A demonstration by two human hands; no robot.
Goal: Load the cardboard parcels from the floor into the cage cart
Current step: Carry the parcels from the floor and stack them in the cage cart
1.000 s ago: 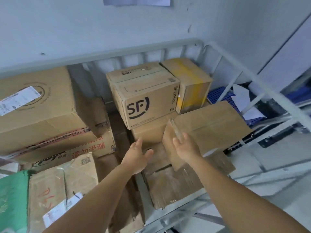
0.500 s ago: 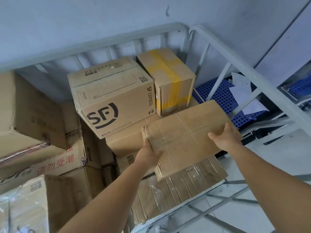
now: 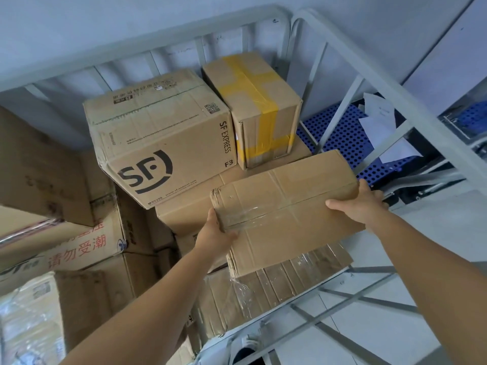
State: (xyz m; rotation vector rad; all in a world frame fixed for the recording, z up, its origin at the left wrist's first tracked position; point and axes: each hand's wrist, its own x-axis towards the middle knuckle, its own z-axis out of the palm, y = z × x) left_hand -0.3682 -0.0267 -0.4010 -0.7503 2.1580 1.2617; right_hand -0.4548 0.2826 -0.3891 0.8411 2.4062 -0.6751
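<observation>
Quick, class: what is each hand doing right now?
Left hand: grips the flat parcel at its left end.
Right hand: grips the parcel's right edge.

A plain pale wall [image 3: 131, 19] fills the top of the view, lit evenly with a cool bluish cast. At the far right stands a smooth white panel [image 3: 453, 56], edged by a dark vertical seam. Below it, a blue perforated plastic pallet [image 3: 340, 138] lies on the ground with loose white paper sheets [image 3: 379, 119] resting on it. The floor [image 3: 390, 335] at lower right is light grey tile with faint joints.
</observation>
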